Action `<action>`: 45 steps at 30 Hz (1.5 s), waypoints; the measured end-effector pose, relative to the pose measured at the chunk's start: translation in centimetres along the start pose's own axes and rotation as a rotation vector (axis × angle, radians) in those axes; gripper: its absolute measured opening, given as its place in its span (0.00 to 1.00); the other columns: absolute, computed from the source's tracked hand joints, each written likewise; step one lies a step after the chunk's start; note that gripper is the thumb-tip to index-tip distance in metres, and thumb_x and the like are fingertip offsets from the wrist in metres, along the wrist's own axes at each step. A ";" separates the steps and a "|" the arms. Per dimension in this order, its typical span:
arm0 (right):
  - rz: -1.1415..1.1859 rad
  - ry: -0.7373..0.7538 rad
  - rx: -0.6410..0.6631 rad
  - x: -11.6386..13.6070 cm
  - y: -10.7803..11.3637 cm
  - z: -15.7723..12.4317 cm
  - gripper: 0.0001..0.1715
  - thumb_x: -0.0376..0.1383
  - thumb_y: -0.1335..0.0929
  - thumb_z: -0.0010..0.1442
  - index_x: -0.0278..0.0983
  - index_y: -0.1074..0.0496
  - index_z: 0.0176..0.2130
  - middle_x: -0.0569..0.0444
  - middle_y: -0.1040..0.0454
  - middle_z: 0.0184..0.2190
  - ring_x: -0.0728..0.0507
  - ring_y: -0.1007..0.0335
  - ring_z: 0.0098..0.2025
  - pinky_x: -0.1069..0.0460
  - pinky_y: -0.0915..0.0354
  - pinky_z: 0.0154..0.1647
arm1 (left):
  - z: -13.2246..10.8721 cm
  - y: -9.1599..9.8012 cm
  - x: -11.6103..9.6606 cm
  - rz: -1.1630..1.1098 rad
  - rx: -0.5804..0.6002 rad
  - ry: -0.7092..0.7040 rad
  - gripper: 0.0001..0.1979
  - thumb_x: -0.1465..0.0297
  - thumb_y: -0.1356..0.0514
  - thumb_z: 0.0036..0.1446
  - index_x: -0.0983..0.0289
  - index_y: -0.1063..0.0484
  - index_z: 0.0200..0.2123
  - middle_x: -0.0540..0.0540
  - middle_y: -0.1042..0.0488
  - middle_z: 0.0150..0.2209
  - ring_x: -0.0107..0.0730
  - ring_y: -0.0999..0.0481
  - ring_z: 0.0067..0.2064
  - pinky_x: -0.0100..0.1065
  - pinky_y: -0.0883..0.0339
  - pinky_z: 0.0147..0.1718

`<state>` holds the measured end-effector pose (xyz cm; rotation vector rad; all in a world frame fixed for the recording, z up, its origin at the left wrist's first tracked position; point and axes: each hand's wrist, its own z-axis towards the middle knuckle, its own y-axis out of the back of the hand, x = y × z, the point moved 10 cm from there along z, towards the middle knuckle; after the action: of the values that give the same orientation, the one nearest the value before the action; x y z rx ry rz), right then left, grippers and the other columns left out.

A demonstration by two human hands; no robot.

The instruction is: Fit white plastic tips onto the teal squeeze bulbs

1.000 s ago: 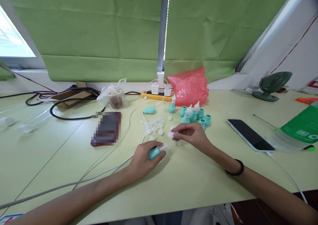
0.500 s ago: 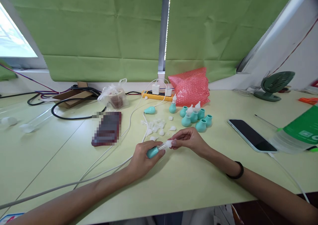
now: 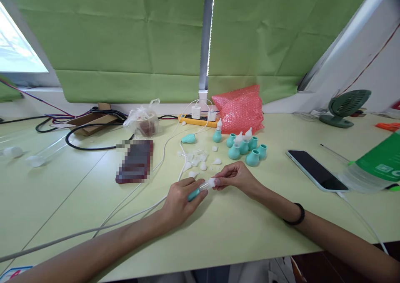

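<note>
"hands?"

"clock face centred on the clear tube (image 3: 205,186), twelve toward the green curtain (image 3: 131,41). left hand (image 3: 179,199) between eight and nine, curled closed round a teal bulb (image 3: 193,194), tube poking out. right hand (image 3: 236,176) between two and three, thumb and fingertips pinched on a white tip (image 3: 212,182) at the tube's outer end. from my screen i can't tell whether the tip is seated."

"what worries you?"

"misalignment, i'd say. if the hands press off-axis, the tip could sit crooked or pop from the pinch. over-squeezing the bulb, likely soft, could shift the tube."

"surroundings?"

"loose white pieces (image 3: 203,166) near twelve; a dropped tip could get lost among them. white cable (image 3: 93,229) passing close by the left hand; a snag might jerk that grip. teal bulbs (image 3: 252,158) standing on the counter (image 3: 243,233) between one and two; a careless right knuckle could topple some."
</note>
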<state>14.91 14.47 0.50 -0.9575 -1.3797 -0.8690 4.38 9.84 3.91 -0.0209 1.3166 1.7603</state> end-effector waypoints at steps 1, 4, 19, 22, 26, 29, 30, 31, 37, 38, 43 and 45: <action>0.009 -0.007 -0.007 -0.1 0.0 0.0 0.11 0.35 0.27 0.35 0.31 0.26 0.23 0.52 0.25 0.21 0.46 0.28 0.24 0.53 0.30 0.27 | 0.0 0.0 -0.1 0.007 -0.009 -0.017 0.14 0.67 0.50 0.56 0.69 0.31 0.39 0.55 0.33 0.25 0.30 0.33 0.27 0.30 0.40 0.26; 0.028 -0.030 -0.022 -0.4 0.0 0.0 0.11 0.36 0.27 0.35 0.31 0.27 0.22 0.52 0.25 0.20 0.46 0.28 0.24 0.53 0.30 0.26 | -0.1 0.1 -0.3 0.023 -0.024 -0.050 0.15 0.67 0.50 0.56 0.70 0.31 0.40 0.56 0.33 0.25 0.30 0.33 0.27 0.30 0.39 0.26; 0.046 -0.083 -0.010 -1.4 -0.3 -0.1 0.13 0.36 0.26 0.33 0.31 0.27 0.22 0.51 0.25 0.20 0.46 0.28 0.24 0.53 0.30 0.26 | -0.5 0.2 -1.2 0.153 -0.084 -0.158 0.13 0.69 0.50 0.55 0.68 0.31 0.39 0.56 0.31 0.26 0.30 0.31 0.27 0.29 0.37 0.25; 0.079 -0.097 -0.006 -1.6 -0.5 -0.1 0.12 0.36 0.26 0.34 0.30 0.27 0.22 0.50 0.25 0.20 0.46 0.28 0.24 0.54 0.30 0.26 | -0.6 0.3 -1.4 0.150 -0.100 -0.170 0.12 0.69 0.50 0.55 0.68 0.31 0.39 0.56 0.31 0.26 0.29 0.32 0.27 0.29 0.37 0.25; 0.218 -0.137 -0.021 -2.4 -1.0 0.0 0.11 0.35 0.26 0.35 0.30 0.29 0.20 0.52 0.25 0.20 0.48 0.28 0.24 0.57 0.31 0.26 | -0.6 0.6 -1.2 0.150 -0.127 -0.142 0.12 0.70 0.49 0.55 0.69 0.31 0.39 0.56 0.32 0.25 0.29 0.33 0.26 0.29 0.39 0.25; 0.266 -0.157 -0.037 -2.7 -1.1 0.1 0.10 0.34 0.26 0.36 0.30 0.30 0.19 0.53 0.26 0.18 0.48 0.28 0.23 0.58 0.32 0.24 | -0.6 0.8 -1.1 0.146 -0.133 -0.126 0.12 0.70 0.50 0.55 0.70 0.31 0.38 0.55 0.33 0.24 0.29 0.34 0.25 0.29 0.40 0.24; 0.263 -0.159 -0.037 -2.7 -1.2 0.1 0.10 0.34 0.26 0.36 0.30 0.30 0.19 0.53 0.26 0.18 0.48 0.28 0.22 0.58 0.32 0.24 | -0.6 0.8 -1.1 0.139 -0.130 -0.123 0.12 0.70 0.50 0.55 0.70 0.31 0.38 0.55 0.34 0.24 0.29 0.35 0.25 0.29 0.40 0.24; 0.260 -0.158 -0.037 -2.7 -1.2 0.1 0.10 0.33 0.26 0.36 0.30 0.30 0.19 0.53 0.26 0.18 0.48 0.28 0.22 0.58 0.32 0.23 | -0.5 0.8 -1.1 0.127 -0.125 -0.118 0.12 0.69 0.50 0.55 0.70 0.31 0.38 0.55 0.34 0.24 0.29 0.35 0.25 0.29 0.40 0.24; 0.272 -0.138 -0.043 -2.4 -1.2 0.2 0.10 0.35 0.27 0.39 0.31 0.27 0.24 0.53 0.26 0.19 0.51 0.30 0.21 0.59 0.33 0.24 | -0.1 1.0 -0.1 -0.036 -0.135 -0.016 0.13 0.68 0.48 0.54 0.69 0.30 0.39 0.56 0.31 0.27 0.30 0.32 0.28 0.29 0.38 0.27; 0.264 -0.126 -0.038 -2.2 -1.3 0.2 0.10 0.36 0.28 0.40 0.31 0.26 0.24 0.53 0.26 0.19 0.52 0.30 0.21 0.59 0.34 0.24 | 0.0 1.1 0.2 -0.067 -0.144 0.007 0.13 0.68 0.47 0.54 0.69 0.30 0.39 0.56 0.30 0.28 0.30 0.32 0.28 0.29 0.38 0.28; 0.143 0.003 -0.157 1.3 0.0 0.8 0.11 0.38 0.28 0.40 0.31 0.27 0.23 0.54 0.28 0.17 0.52 0.33 0.20 0.58 0.35 0.22 | 0.1 1.4 1.0 -0.214 -0.138 0.084 0.15 0.68 0.47 0.54 0.67 0.34 0.44 0.58 0.29 0.37 0.35 0.30 0.38 0.32 0.38 0.37; 0.017 0.166 -0.284 5.1 1.5 0.9 0.11 0.39 0.28 0.40 0.32 0.27 0.23 0.56 0.29 0.15 0.52 0.34 0.18 0.57 0.36 0.21 | 0.0 1.7 1.2 -0.273 -0.162 0.087 0.20 0.69 0.49 0.55 0.65 0.41 0.51 0.58 0.33 0.45 0.37 0.34 0.45 0.35 0.40 0.42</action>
<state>16.07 16.16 5.52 -1.0834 -1.1237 -1.1262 2.55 10.59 4.56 -0.3557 1.1677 1.6410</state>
